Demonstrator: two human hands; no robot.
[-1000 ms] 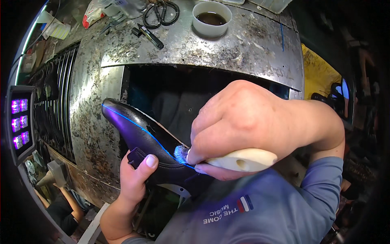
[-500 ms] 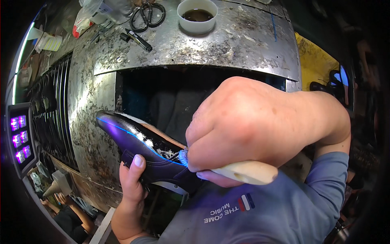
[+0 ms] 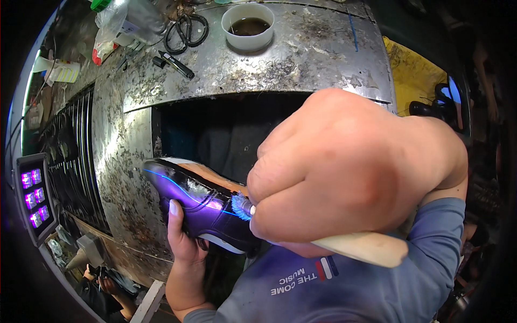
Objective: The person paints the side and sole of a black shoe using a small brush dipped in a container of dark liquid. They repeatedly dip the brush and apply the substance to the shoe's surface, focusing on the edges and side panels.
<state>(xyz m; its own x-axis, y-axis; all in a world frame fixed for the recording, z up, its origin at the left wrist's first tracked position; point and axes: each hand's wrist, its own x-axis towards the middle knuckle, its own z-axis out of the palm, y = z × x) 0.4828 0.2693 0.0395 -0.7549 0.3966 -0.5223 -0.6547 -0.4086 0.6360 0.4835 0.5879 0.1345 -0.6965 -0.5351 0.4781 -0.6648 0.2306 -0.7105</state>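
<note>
A black leather shoe upper, with a glowing blue line running along its side, is tilted in front of me. My left hand grips it from below, thumb on the near side. Above the line, a wet whitish smear shines on the band next to the tan bottom. My right hand is closed around a brush with a pale wooden handle. Its blue bristles touch the side of the shoe near that line. The fist hides the rest of the shoe at the right.
Beyond the dark opening, a stained metal bench carries a white bowl of brown liquid, a black marker and black-handled scissors. A purple-lit lamp stands left; another person's hands show lower left.
The shoe has shifted right and a little down in the picture, and the brush handle has swung right and down. White patches on the shoe's side look thinner and more spread out.
</note>
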